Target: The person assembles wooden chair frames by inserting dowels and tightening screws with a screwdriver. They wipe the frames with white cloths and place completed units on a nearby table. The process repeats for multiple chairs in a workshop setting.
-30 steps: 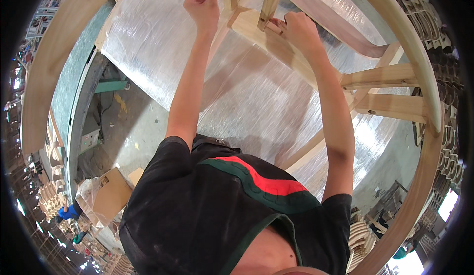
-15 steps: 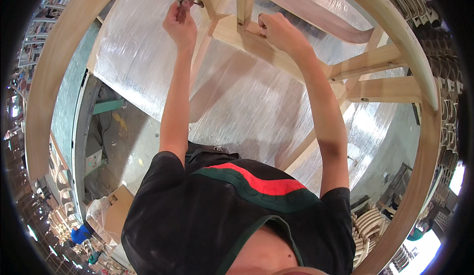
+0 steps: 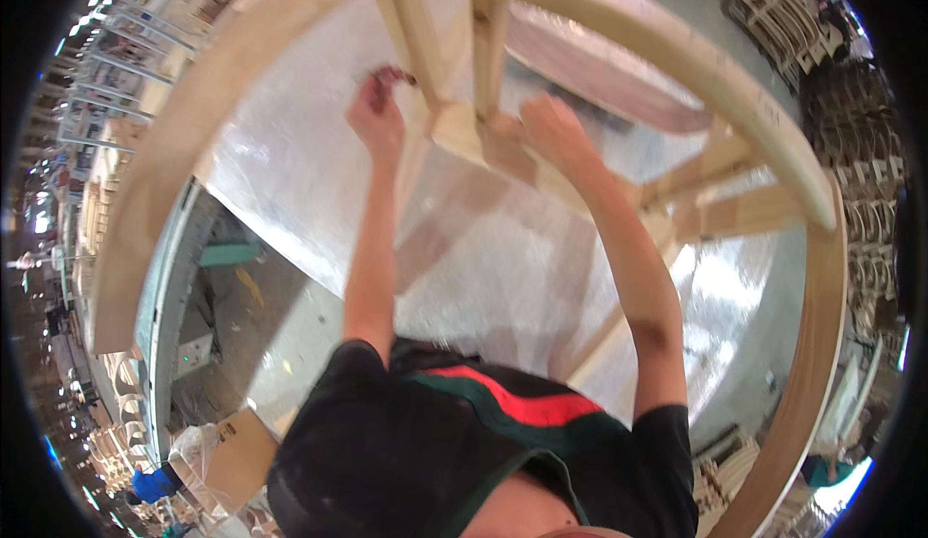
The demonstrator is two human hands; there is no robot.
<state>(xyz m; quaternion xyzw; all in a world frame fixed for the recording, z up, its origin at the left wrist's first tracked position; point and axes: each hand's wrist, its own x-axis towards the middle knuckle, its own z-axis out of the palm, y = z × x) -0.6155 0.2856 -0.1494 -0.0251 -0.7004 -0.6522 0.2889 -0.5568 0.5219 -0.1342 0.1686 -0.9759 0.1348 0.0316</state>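
Upper left of centre, my left hand (image 3: 377, 120) pinches a small dark metal piece (image 3: 393, 73); blur hides its exact kind. Its thin end reaches the side of an upright wooden bar (image 3: 414, 40) in a pale round frame. My right hand (image 3: 559, 132) is closed, with its knuckles up, beside the wooden crosspiece (image 3: 507, 154) where a second upright bar (image 3: 489, 50) meets it. Whatever that hand holds, if anything, is hidden. Both forearms reach forward inside the curved wooden rim (image 3: 667, 40).
Beneath the frame lies a surface covered in shiny clear film (image 3: 464, 267). Wooden struts (image 3: 706, 166) join the rim at the right. Stacks of curved wooden parts (image 3: 860, 171) stand at far right. A cardboard box (image 3: 237, 461) sits at lower left, near a person in blue (image 3: 155, 483).
The whole view has shifted, so the frame and both hands appear lower. Against the wood, my hands stay in about the same places, and the left still pinches the metal piece.
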